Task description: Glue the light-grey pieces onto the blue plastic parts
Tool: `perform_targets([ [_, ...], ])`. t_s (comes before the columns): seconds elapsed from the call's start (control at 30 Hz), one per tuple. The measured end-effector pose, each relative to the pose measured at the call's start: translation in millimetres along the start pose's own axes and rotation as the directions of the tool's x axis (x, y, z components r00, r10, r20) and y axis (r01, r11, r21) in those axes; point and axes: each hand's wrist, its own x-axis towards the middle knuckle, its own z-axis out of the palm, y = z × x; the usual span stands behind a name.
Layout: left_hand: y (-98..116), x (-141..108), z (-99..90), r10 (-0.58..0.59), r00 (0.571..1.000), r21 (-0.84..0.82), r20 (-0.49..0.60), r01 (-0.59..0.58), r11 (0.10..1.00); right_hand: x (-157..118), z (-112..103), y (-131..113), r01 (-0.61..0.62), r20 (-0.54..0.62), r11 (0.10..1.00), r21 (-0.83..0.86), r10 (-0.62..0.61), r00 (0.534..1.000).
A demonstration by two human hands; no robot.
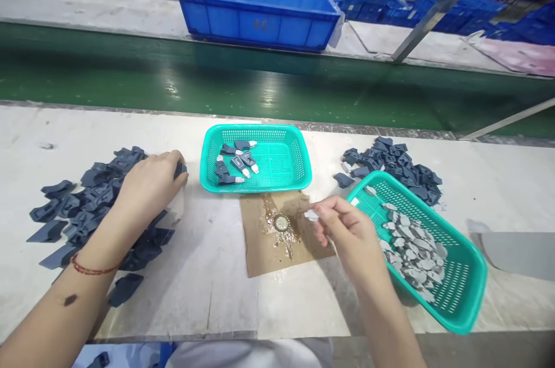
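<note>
My left hand (151, 183) is closed round a dark blue-grey plastic part (180, 169), mostly hidden by the fingers, beside a heap of similar dark parts (93, 200). Between thumb and forefinger my right hand (347, 229) pinches a small white plastic piece (311, 215). That piece is above a brown cardboard sheet (260, 252), where a small round dish (281, 222) sits amid wet, shiny splashes. Behind the cardboard, a green basket (255, 187) holds several dark parts with white tips. Right of my right hand, another green basket (470, 281) contains many small white-grey pieces (416, 249).
A second heap of dark parts (394, 163) lies behind the right basket. Beyond the white table runs a green belt (217, 76), with a large blue crate (260, 21) on its far side. A metal post (442, 10) slants upward at the right.
</note>
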Motion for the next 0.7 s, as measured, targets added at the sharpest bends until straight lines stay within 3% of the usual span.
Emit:
perform_targets([
  [0.13, -2, -14, -8.9, -0.110, 0.992, -0.060, -0.054, 0.107, 0.992, 0, 8, 11, 0.055, 0.000, 0.983, -0.174, -0.056, 0.998],
  [0.23, -8, -37, -11.2, -0.250, 0.961, -0.323, -0.117, 0.201, 0.925, -2, 8, 19, 0.130, 0.079, 0.920, -0.371, -0.108, 0.991],
  [0.3, -9, -53, -7.1, -0.260, 0.965, -0.591, -0.042, 0.186, 0.785, -2, 7, 21, 0.184, 0.152, 0.866, -0.465, -0.127, 0.980],
  [0.4, 1, -75, 7.5, -0.137, 0.985, -0.867, 0.104, 0.157, 0.474, 0, 8, 22, 0.249, 0.216, 0.787, -0.564, -0.151, 0.965],
  [0.5, 23, -88, 26.3, -0.012, 0.990, -0.958, 0.143, 0.142, 0.250, 2, 10, 21, 0.329, 0.277, 0.710, -0.623, -0.194, 0.941],
  [0.7, 63, -99, 51.6, 0.078, 0.972, -0.975, 0.222, 0.222, 0.014, 6, 15, 26, 0.439, 0.395, 0.573, -0.693, -0.207, 0.895],
])
